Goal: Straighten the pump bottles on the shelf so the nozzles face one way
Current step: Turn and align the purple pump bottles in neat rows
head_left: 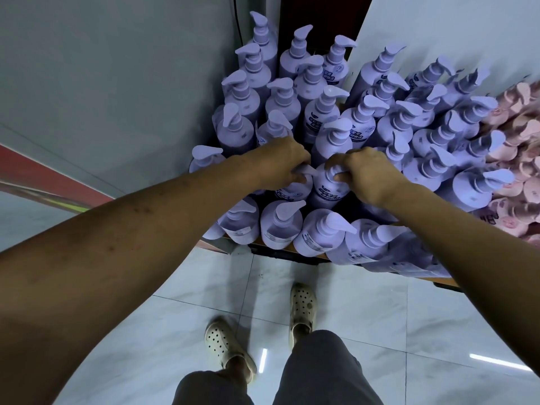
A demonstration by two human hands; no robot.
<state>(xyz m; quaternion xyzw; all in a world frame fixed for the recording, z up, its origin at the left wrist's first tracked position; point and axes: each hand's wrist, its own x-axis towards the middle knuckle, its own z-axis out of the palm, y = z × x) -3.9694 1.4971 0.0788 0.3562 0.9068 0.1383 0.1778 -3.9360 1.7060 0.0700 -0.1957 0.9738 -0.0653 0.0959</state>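
Observation:
Several purple pump bottles stand packed on a shelf (pixel 292 249) below me. Most nozzles point right; a few at the left rear point other ways. My left hand (pixel 280 163) grips the pump head of one purple bottle (pixel 292 192) in the second row from the front, its nozzle sticking out to the right between my fingers. My right hand (pixel 366 173) pinches the pump head of the neighbouring purple bottle (pixel 328 190), whose label faces me. The two hands sit side by side, almost touching. The front row of purple bottles (pixel 282 226) stands just below my wrists.
Pink pump bottles (pixel 514 159) fill the shelf at the right. A grey wall (pixel 117 83) closes the left side and a white panel (pixel 438 24) rises behind. White floor tiles (pixel 380 317) and my feet in perforated clogs (pixel 302 305) lie below the shelf edge.

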